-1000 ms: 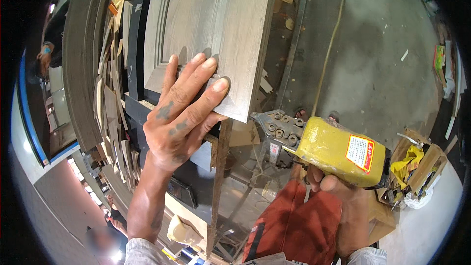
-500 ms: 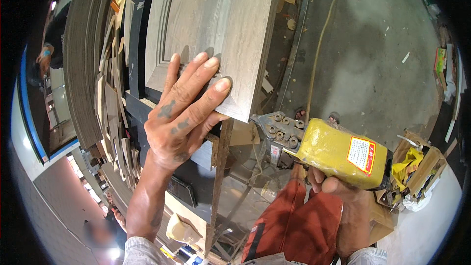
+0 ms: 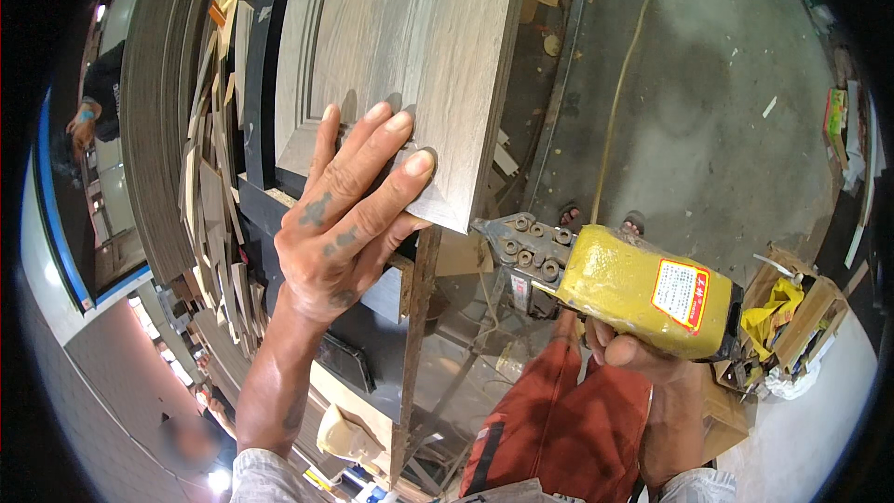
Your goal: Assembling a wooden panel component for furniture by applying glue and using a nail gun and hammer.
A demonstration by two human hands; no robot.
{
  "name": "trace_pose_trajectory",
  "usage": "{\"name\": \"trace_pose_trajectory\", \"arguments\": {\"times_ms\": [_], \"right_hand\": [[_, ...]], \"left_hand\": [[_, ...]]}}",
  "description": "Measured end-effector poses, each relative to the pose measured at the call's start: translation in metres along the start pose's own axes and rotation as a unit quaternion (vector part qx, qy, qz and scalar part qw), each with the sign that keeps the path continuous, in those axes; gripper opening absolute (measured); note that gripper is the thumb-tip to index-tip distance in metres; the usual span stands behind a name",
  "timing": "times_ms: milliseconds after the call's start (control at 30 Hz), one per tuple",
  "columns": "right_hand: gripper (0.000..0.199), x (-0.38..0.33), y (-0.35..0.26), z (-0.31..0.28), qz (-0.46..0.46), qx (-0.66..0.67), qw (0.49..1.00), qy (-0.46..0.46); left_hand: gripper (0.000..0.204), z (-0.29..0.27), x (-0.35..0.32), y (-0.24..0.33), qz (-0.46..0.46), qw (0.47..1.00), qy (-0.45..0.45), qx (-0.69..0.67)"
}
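Observation:
My left hand (image 3: pixel 349 210) lies flat with spread fingers on the lower corner of a grey wood-grain door panel (image 3: pixel 410 65), pressing it against a dark frame piece (image 3: pixel 414 345). My right hand (image 3: pixel 633 354) grips a yellow pneumatic nail gun (image 3: pixel 643 289); its grey metal nose (image 3: pixel 517 242) points left at the panel's corner edge, just right of my left fingertips. A thin air hose (image 3: pixel 619 102) runs up from the tool across the floor.
Stacked panels and wood strips (image 3: pixel 214 177) lean at the left. A concrete floor (image 3: pixel 726 102) spreads to the right, with a wooden box of yellow rags and bits (image 3: pixel 792 317) at the far right. Another person (image 3: pixel 88 121) stands at the far left.
The nail gun has crept slightly left toward the panel corner. My left hand stays pressed on the panel.

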State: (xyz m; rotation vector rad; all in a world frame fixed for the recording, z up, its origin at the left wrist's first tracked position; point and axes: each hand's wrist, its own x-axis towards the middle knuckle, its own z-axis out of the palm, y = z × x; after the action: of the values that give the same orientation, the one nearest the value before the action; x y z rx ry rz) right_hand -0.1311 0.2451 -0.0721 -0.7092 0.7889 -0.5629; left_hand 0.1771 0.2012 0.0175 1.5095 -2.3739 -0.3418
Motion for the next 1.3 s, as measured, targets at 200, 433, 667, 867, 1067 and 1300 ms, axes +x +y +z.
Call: {"name": "trace_pose_trajectory", "arguments": {"times_ms": [200,433,667,867,1067,1300], "right_hand": [[0.045,-0.002,-0.018,-0.004,-0.041,-0.105,0.993,-0.044],[0.057,-0.030,-0.056,-0.009,-0.076,-0.178,0.979,0.068],[0.060,-0.133,-0.177,-0.050,-0.096,-0.356,0.898,0.242],[0.056,-0.171,-0.210,-0.115,0.024,-0.561,0.777,0.286],[0.064,-0.085,-0.255,-0.163,0.251,-0.654,0.702,0.130],[0.074,0.050,-0.407,-0.226,0.236,-0.556,0.795,0.049]], "left_hand": [[0.054,-0.006,0.006,0.004,0.015,1.000,0.002,-0.015],[0.059,-0.005,0.000,0.005,0.009,0.998,0.003,-0.065],[0.077,-0.017,-0.012,0.030,-0.101,0.991,0.046,-0.082],[0.030,-0.013,-0.024,0.122,-0.378,0.873,0.223,-0.213],[0.045,0.031,0.033,0.159,-0.639,0.520,0.323,-0.466],[0.048,0.032,0.102,0.137,-0.644,0.335,0.489,-0.483]]}}
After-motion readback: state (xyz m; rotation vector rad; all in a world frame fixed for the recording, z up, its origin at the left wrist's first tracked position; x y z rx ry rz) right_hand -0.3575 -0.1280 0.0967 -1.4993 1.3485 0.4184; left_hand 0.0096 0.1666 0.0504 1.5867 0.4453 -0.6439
